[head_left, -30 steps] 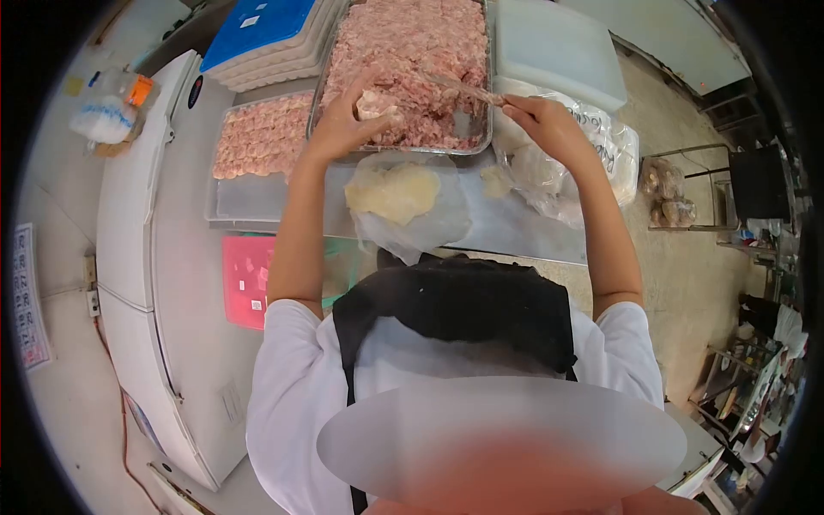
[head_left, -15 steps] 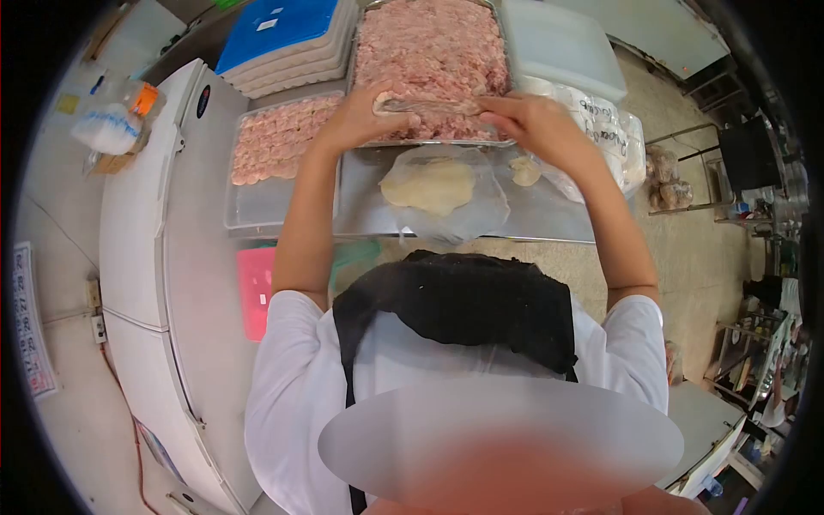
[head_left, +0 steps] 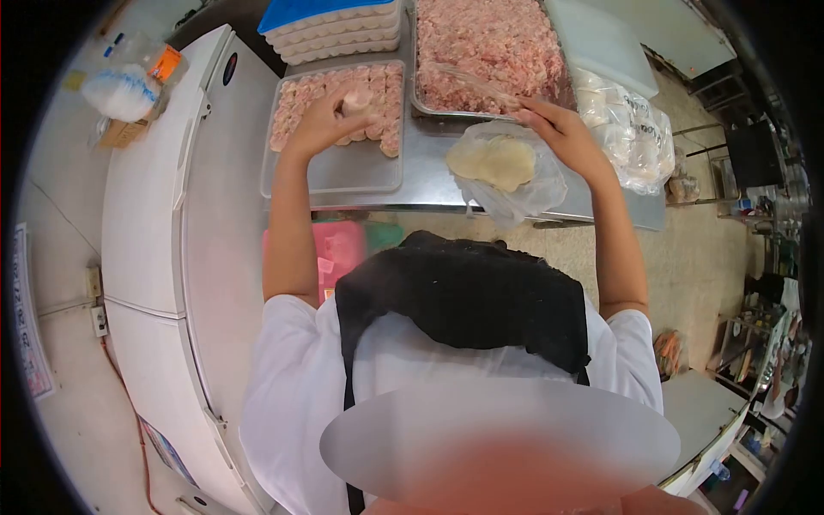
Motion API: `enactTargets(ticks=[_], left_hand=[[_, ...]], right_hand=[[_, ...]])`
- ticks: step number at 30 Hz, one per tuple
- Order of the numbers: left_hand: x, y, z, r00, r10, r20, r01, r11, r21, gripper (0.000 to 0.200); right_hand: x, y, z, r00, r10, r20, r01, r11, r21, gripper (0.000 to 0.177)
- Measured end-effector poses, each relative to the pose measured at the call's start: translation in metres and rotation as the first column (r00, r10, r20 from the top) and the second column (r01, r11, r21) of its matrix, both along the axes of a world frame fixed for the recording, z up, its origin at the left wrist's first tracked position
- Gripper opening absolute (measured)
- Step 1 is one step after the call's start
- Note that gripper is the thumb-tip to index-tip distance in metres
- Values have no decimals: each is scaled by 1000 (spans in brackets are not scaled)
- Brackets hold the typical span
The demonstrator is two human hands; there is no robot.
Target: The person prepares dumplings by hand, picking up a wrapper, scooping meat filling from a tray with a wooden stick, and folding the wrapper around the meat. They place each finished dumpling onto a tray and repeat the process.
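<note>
My left hand (head_left: 330,122) is over the clear plastic tray (head_left: 343,176) on the left, its fingers curled around a meat-filled dumpling (head_left: 355,104). Rows of similar open-topped dumplings (head_left: 292,107) fill the far part of that tray. My right hand (head_left: 558,129) grips the end of a long, thin, shiny spreading tool (head_left: 472,83), which reaches left across the near part of a metal pan (head_left: 463,112) full of ground meat (head_left: 489,39). Below that hand, a stack of pale round wrappers (head_left: 493,163) lies on a clear plastic bag (head_left: 536,193).
Stacked trays with a blue lid (head_left: 318,10) stand at the back left. A translucent container (head_left: 601,43) and bagged white packs (head_left: 627,124) sit on the right. A white refrigerator (head_left: 163,206) stands left of the metal table (head_left: 429,184); a pink container (head_left: 339,245) is below it.
My left hand has moved from above the meat pan to the dumpling tray, carrying the dumpling. My right hand stays near the pan with the tool. The view has shifted left.
</note>
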State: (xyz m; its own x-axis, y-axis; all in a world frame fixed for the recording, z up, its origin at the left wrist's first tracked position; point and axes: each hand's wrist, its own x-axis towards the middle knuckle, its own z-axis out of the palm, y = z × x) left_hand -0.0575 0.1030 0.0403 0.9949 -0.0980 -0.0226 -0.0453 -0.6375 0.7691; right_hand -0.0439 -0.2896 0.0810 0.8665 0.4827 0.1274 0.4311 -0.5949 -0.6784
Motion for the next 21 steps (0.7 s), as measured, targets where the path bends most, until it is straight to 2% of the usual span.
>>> enactTargets(ticks=[1,4,6,7,10,13,16,19,21], left_hand=[[-1,11,-16,995,-12,-99,14,1000,13,55],[-20,20,-81,996,21,87,-30,994,104,59],[-30,7,-106,981,66,184,-92,986,139,65],[-34,-3,-109,968,87,235,-126,980,153,68],[-44,-29,-106,974,200,109,-223,933,283,71],[-40,-42,-107,962,223,158,-256,939,229,73],[-23,-39,-132,909,115,401,-230,939,254,73],[-18,-36,-133,947,30,319,-144,929,341,76],[-27,-36,-111,984,24,179,-92,920,380,67]], right_hand=[[-2,-8,-16,994,-27,106,15,994,112,37],[-20,-30,-20,957,-213,-197,240,963,125,35],[-31,-45,-27,920,-270,-284,327,928,178,33],[-35,-51,-29,899,-294,-326,370,907,202,33],[-41,-67,-29,857,-312,-410,415,890,191,32],[-40,-69,-28,855,-351,-381,426,895,133,32],[-22,-75,-46,955,-294,-33,296,950,98,36],[8,-84,-38,951,-290,110,305,936,-177,38],[37,-100,-26,945,-137,299,281,809,-517,37]])
